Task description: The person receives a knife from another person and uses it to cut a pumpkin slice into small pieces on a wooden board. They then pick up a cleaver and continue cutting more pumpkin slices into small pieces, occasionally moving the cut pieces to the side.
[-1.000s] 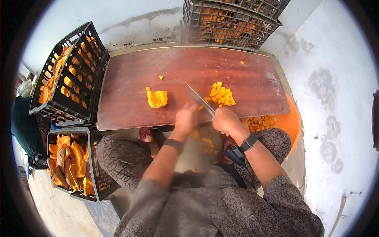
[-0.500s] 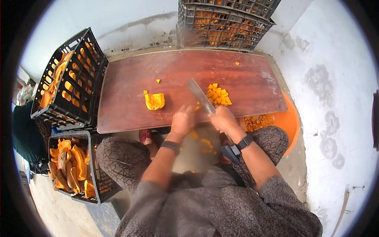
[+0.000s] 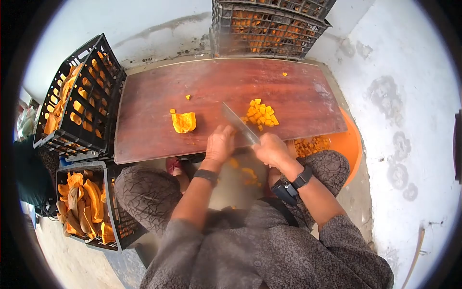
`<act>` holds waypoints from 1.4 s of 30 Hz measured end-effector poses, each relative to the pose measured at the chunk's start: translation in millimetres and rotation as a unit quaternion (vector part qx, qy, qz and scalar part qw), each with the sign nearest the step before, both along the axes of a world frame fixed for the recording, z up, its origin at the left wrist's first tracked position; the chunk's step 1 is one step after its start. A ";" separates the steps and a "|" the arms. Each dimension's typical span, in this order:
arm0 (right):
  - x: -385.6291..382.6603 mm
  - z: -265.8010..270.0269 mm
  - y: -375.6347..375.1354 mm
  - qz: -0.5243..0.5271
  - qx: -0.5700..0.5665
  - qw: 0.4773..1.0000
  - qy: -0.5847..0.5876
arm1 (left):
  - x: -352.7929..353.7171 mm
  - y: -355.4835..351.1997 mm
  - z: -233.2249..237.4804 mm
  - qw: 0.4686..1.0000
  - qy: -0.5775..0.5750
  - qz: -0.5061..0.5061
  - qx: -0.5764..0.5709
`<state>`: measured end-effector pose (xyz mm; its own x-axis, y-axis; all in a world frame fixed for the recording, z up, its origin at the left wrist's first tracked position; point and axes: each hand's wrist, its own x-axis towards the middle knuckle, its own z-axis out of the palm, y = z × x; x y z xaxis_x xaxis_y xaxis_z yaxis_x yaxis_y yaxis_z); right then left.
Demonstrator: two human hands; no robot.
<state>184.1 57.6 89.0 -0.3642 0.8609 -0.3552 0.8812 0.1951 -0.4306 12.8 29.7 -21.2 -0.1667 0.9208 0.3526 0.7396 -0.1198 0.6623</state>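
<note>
My right hand point(image 3: 270, 149) is wrapped around the handle of a kitchen knife point(image 3: 239, 123), whose wide blade points up and left over the near edge of the board. Beside the blade, my left hand point(image 3: 221, 143) rests at the board's edge with fingers curled; whatever it may hold is hidden. To the right of the blade lies a heap of diced pumpkin point(image 3: 261, 113). A larger pumpkin chunk point(image 3: 184, 123) sits on the left part of the reddish wooden board point(image 3: 154, 96), with small scraps near it.
Black crates point(image 3: 91, 91) of pumpkin pieces stand at left, with a grey-rimmed crate point(image 3: 111, 202) below. More stacked crates point(image 3: 269, 31) are behind the board. An orange tub point(image 3: 353, 144) with diced pumpkin is under the right end. Pumpkin bits lie on the floor.
The knife blade has swung slightly down and left, closer to my left hand. A few diced pieces now lie nearer the blade's right side. The whole view has shifted slightly.
</note>
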 end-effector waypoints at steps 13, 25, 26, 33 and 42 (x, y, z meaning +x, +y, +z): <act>-34.4 11.7 13.6 -0.014 -0.116 0.986 -0.118 | -1.6 6.2 -6.9 0.999 -0.018 -0.018 0.028; -31.2 -0.6 26.0 -0.071 -0.111 0.991 -0.020 | 0.8 2.1 -2.0 1.000 -0.016 0.005 0.014; -28.2 -5.3 24.6 -0.089 -0.109 0.990 0.017 | 0.4 1.7 -1.9 1.000 -0.015 0.007 0.018; -8.8 -8.9 26.8 -0.155 -0.122 0.958 0.206 | 0.3 3.0 -6.4 1.000 -0.015 0.010 0.009; 38.9 -7.1 27.5 -0.244 -0.117 0.900 0.342 | 3.4 1.9 -2.5 0.999 -0.033 -0.012 -0.013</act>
<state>223.1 85.2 81.9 -0.1645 0.9088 -0.3834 0.3504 -0.3095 -0.8840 16.2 31.6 -23.7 -0.1668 0.9332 0.3182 0.6913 -0.1194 0.7126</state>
